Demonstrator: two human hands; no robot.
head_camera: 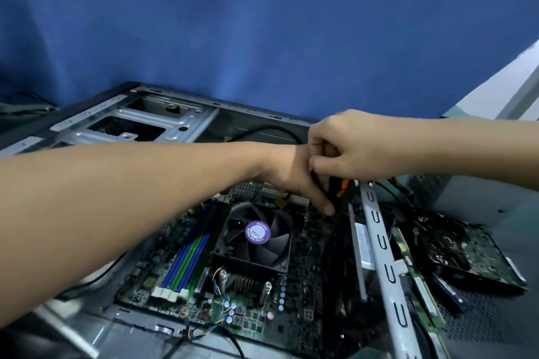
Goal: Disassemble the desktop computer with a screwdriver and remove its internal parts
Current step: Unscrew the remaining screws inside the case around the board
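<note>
Our right hand (pixel 350 146) grips the top of the black-and-orange screwdriver (pixel 338 188), held upright over the motherboard's (pixel 315 230) far edge inside the open computer case (pixel 163 125). Our left hand (pixel 291 175) reaches down beside the shaft; we cannot tell whether it pinches it.

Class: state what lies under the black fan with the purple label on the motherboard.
A finned metal heatsink shows beneath the fan, standing on the motherboard. Whatever lies under the heatsink is covered.
</note>
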